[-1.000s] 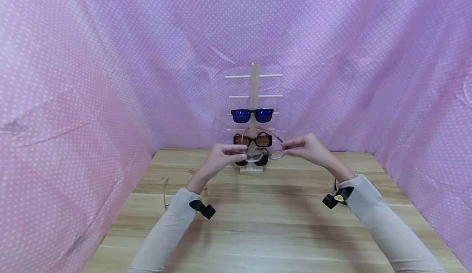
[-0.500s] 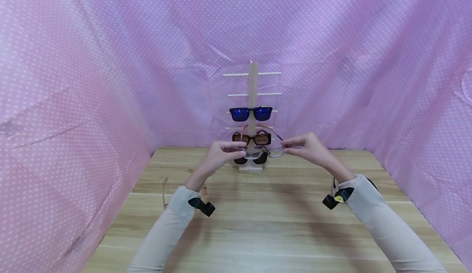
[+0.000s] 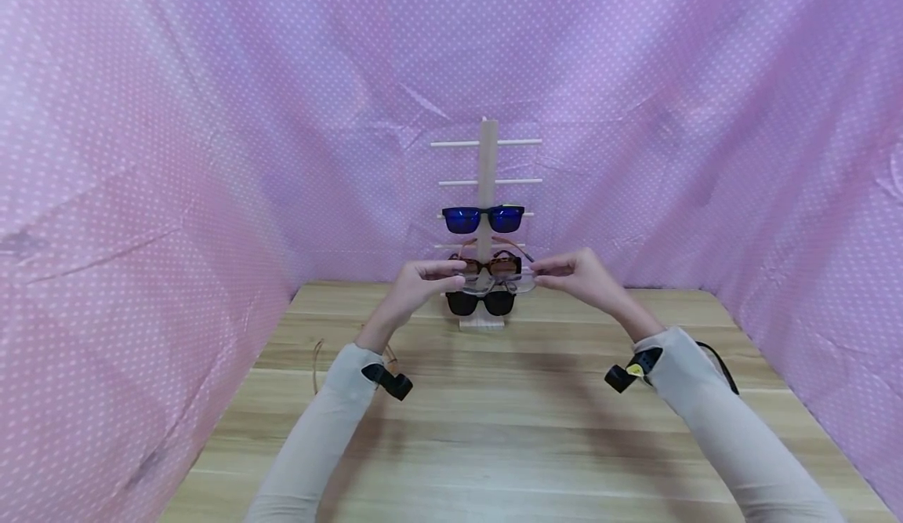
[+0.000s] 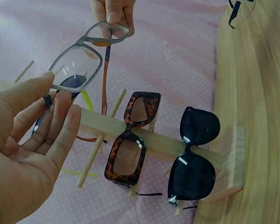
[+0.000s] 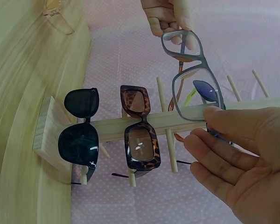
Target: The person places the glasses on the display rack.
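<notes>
A pair of eyeglasses (image 4: 85, 39) with clear lenses, a grey frame and orange temple tips is held level before a wooden display rack (image 3: 488, 162). My left hand (image 3: 416, 288) pinches one end of the frame between thumb and fingers. At the opposite end, my right hand (image 3: 582, 276) pinches the other hinge. The open temples point at the rack, above the tortoiseshell sunglasses (image 5: 143, 122). Black sunglasses (image 4: 191, 175) hang on the rack below those, and blue-lensed sunglasses (image 3: 462, 220) higher up. Whether the temples touch a peg cannot be told.
Bare pegs (image 3: 518, 181) stick out near the rack's top. Thin gold-coloured glasses (image 3: 317, 362) lie on the wooden table (image 3: 494, 444) by my left forearm. Something with a black curved temple (image 3: 721, 365) lies partly behind my right sleeve. Pink dotted cloth (image 3: 451, 37) surrounds the table.
Both hands have moved slightly up with the eyeglasses, the right one also a little left. The black sunglasses at the bottom now show more fully.
</notes>
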`<state>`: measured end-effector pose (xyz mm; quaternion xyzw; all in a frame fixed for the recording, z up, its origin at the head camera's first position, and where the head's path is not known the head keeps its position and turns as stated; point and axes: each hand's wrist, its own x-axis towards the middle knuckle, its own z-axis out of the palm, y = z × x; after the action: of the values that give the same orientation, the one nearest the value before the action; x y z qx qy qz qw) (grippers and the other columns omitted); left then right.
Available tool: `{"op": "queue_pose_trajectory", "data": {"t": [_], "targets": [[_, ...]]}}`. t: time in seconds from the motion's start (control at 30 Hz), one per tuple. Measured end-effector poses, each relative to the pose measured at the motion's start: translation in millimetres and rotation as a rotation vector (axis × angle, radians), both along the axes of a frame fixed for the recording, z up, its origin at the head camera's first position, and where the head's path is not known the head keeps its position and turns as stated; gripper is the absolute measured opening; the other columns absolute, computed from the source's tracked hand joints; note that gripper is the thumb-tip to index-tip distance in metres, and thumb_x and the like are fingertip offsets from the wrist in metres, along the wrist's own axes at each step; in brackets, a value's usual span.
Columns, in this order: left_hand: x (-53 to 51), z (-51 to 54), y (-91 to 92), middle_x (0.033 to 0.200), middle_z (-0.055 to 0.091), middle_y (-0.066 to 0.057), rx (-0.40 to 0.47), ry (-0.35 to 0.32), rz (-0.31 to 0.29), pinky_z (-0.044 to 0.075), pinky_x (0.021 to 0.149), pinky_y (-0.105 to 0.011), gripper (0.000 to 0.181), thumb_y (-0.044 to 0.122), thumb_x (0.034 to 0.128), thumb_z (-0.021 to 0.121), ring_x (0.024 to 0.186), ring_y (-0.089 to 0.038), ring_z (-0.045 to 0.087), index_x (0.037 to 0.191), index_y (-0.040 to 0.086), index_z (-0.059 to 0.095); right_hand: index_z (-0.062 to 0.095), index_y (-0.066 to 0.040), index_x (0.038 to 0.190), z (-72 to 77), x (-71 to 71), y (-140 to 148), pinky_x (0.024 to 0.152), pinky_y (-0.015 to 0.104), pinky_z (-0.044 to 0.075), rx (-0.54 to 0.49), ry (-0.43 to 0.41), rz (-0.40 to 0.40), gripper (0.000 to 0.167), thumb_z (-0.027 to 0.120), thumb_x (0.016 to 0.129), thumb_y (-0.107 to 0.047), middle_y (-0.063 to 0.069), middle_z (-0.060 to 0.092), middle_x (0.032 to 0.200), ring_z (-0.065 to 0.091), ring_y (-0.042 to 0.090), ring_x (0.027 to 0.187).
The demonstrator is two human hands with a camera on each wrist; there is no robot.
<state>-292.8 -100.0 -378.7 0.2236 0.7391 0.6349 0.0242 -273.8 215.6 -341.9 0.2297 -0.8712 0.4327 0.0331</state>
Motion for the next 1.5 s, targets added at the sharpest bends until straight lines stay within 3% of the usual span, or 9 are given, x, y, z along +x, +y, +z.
{"op": "queue_pose_trajectory", "data": {"t": [0.13,0.23,0.37,0.57,0.93,1.2,1.37,1.5], "targets": [[-6.6,-0.4,-0.4,0.104,0.078,-0.001,0.034,-0.003,0.021,0.059,0.085,-0.028,0.035,0.012,0.0926,0.076,0.086,-0.007,0.071,0.123,-0.004,0.07,0.072,0.005,0.12,-2.8,-9.4,-1,0.078,0.018,0.059,-0.045,-0.032,0.013,0.028,0.072,0.095,-0.007,0.025,0.074,0.113,0.075,0.011,0.095],[-10.9,-1.1,0.6,0.107,0.077,-0.001,0.075,-0.011,0.048,0.06,0.086,-0.03,0.031,0.011,0.0932,0.074,0.087,-0.007,0.071,0.12,-0.004,0.071,0.071,0.006,0.122,-4.3,-16.0,-3,0.08,0.016,0.058,-0.068,-0.035,0.016,0.029,0.07,0.096,-0.006,0.026,0.072,0.117,0.073,0.012,0.1],[-16.8,-2.3,3.4,0.111,0.076,-0.004,0.134,-0.008,0.104,0.06,0.084,-0.024,0.029,0.009,0.0937,0.074,0.091,-0.005,0.07,0.119,-0.005,0.072,0.071,0.004,0.122,-5.6,-24.6,-6,0.081,0.012,0.055,-0.098,-0.046,-0.006,0.029,0.071,0.096,-0.007,0.026,0.071,0.119,0.072,0.003,0.096],[-26.4,-3.7,6.6,0.092,0.075,0.005,0.193,-0.001,0.172,0.059,0.08,-0.021,0.029,0.009,0.094,0.074,0.084,-0.007,0.071,0.117,-0.008,0.071,0.073,-0.001,0.121,-9.2,-37.7,-12,0.082,0.012,0.052,-0.139,-0.037,-0.064,0.028,0.072,0.096,-0.014,0.021,0.073,0.119,0.069,-0.003,0.091],[-44.2,-9.4,11.0,0.117,0.072,-0.023,0.192,-0.004,0.248,0.061,0.083,-0.023,0.025,0.002,0.0949,0.07,0.088,-0.007,0.07,0.119,-0.005,0.072,0.071,0.008,0.118,-26.0,-61.0,-22,0.081,0.013,0.054,-0.311,-0.016,-0.115,0.029,0.073,0.094,-0.008,0.03,0.071,0.115,0.068,-0.005,0.083],[-53.4,-15.4,15.0,0.116,0.072,-0.026,0.212,0.013,0.319,0.06,0.092,-0.044,0.025,-0.001,0.0929,0.071,0.082,-0.001,0.069,0.117,-0.007,0.072,0.07,0.01,0.118,-33.0,-70.7,-27,0.077,0.014,0.056,-0.355,-0.009,-0.137,0.028,0.071,0.094,-0.003,0.034,0.07,0.112,0.068,-0.002,0.079],[-55.7,-17.9,17.1,0.115,0.072,-0.028,0.228,0.019,0.352,0.062,0.088,-0.036,0.024,-0.002,0.092,0.072,0.081,-0.003,0.069,0.115,-0.008,0.073,0.07,0.012,0.117,-29.6,-67.1,-32,0.073,0.014,0.055,-0.351,-0.001,-0.169,0.026,0.07,0.094,-0.001,0.036,0.07,0.11,0.068,0.002,0.077],[-58.1,-19.3,17.7,0.113,0.073,-0.026,0.225,0.024,0.371,0.061,0.09,-0.042,0.024,-0.002,0.0914,0.073,0.081,-0.003,0.068,0.115,-0.008,0.073,0.072,0.01,0.114,-34.2,-70.5,-33,0.071,0.015,0.055,-0.345,0.028,-0.205,0.025,0.072,0.093,-0.003,0.026,0.076,0.1,0.066,-0.002,0.073]]}}
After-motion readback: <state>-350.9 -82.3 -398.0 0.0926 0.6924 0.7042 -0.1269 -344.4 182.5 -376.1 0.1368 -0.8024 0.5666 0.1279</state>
